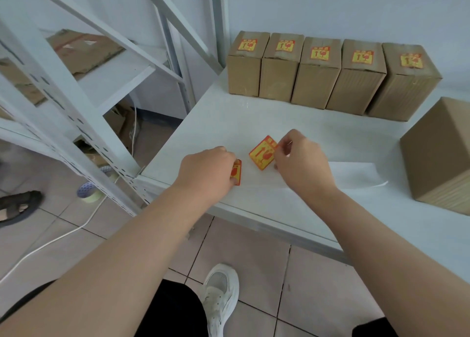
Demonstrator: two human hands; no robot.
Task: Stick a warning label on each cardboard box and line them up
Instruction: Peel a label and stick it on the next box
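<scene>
Hands worked side by side at mid-frame. The left hand point(211, 168), fingers curled down, held the near end of the backing strip point(356, 175) to the table, likely so it would not lift with the sticker. The right hand point(302, 158) pinched one corner of a peeled label point(262, 153) between thumb and forefinger. The rest of the sticker hung free and tilted, I judge to keep its glue side off everything.

The table point(229, 117) filled the right half of the frame, its front edge running from centre left to lower right under both forearms. A rack point(76, 95) stood against its left edge. At upper right, along the wall, five boxes formed a row point(320, 72), sides touching, each labelled on top: finished and parked clear of the work.

At the right edge a bare box point(440, 156) sat apart, near the table's front, with no label on the faces in view. It looked like the label's destination. Open tabletop lay between hands and row, and the way rightward to the bare box crossed only the flat strip. Room to extend the row seemed to lie at its right end; its left end was close to the table's edge.

Smallest, a next label point(237, 173) showed at the left fingertips, on the strip.
</scene>
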